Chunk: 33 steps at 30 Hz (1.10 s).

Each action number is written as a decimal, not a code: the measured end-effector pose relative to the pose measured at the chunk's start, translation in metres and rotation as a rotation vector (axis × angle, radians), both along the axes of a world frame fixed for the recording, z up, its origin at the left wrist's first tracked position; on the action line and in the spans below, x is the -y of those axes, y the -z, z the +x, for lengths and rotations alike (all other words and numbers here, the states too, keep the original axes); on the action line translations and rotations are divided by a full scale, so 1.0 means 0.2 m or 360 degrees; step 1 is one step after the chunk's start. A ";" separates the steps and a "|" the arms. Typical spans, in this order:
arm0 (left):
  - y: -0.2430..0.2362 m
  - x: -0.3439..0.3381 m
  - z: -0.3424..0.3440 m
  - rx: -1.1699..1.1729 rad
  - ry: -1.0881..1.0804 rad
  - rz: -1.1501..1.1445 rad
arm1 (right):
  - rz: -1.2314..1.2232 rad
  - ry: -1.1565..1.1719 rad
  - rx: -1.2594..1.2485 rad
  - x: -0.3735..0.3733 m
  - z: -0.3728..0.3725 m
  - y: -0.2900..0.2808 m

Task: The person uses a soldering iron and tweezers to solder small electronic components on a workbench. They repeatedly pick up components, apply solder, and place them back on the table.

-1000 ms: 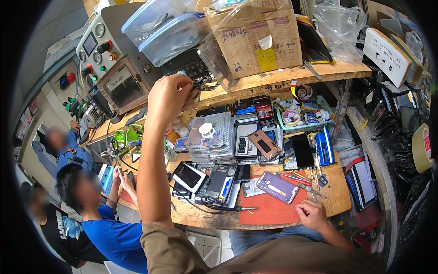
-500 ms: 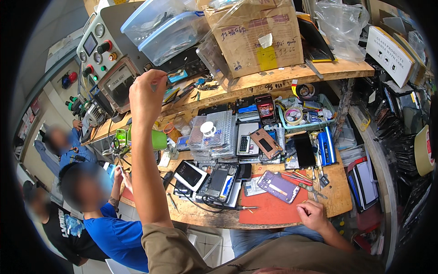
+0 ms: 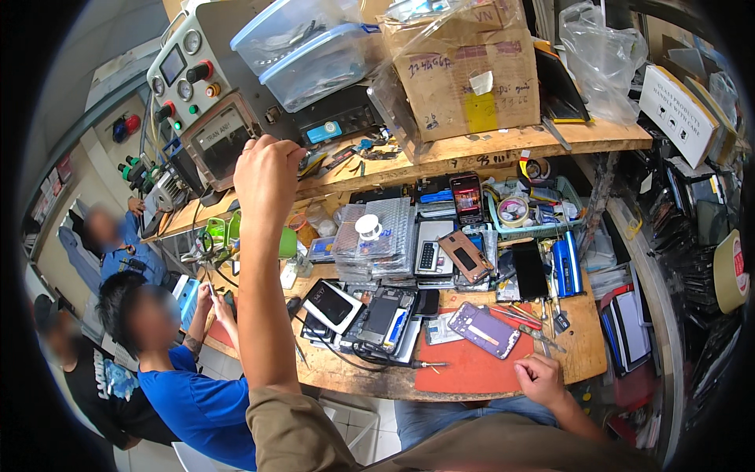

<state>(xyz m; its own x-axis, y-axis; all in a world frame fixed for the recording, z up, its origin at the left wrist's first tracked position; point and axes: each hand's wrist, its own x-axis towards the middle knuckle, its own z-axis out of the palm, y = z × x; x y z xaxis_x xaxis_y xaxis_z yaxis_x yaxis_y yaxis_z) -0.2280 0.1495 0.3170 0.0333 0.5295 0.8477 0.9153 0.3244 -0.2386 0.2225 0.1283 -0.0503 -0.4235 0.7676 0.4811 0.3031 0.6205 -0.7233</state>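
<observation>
My left hand is raised at the upper shelf's front edge, before the machine's dark door, fingertips pinched; whatever they hold is hidden. Right of it lie small dark parts on the shelf. My right hand rests curled, apparently empty, on the red mat, just below a purple phone frame and some hand tools. A soldering iron lies across the mat's left part. Left of that are opened phones and tablets and a white-framed device.
Stacked clear trays, a basket and several phones crowd the bench. A cardboard box and plastic bins stand on the shelf. A co-worker in blue holds something at my left; two other people are behind.
My left hand has moved left along the shelf toward the machine door since a second ago. My right hand stays curled on the mat. The view has shifted slightly.
</observation>
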 end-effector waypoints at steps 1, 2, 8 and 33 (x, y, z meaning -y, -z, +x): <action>0.00 0.00 0.00 0.0080 0.0003 -0.0028 | 0.0003 0.0006 -0.0004 0.00 0.00 0.00; 0.00 -0.02 0.01 0.0050 0.0029 -0.0020 | -0.0009 0.0009 -0.0002 0.00 0.00 0.01; -0.09 -0.24 0.04 -0.0055 0.0220 -0.0646 | 0.0001 0.0017 0.0039 0.00 -0.01 0.03; -0.26 -0.31 -0.07 -0.0293 0.0277 -0.0897 | -0.0005 0.0039 -0.0029 -0.01 -0.01 0.03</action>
<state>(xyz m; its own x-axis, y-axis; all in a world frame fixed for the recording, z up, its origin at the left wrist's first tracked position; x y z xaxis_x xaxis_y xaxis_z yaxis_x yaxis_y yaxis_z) -0.2415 0.2106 0.3684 0.2787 0.8680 0.4109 0.8709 -0.0480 -0.4891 0.2212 0.1294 -0.0554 -0.3955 0.7792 0.4863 0.3047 0.6108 -0.7308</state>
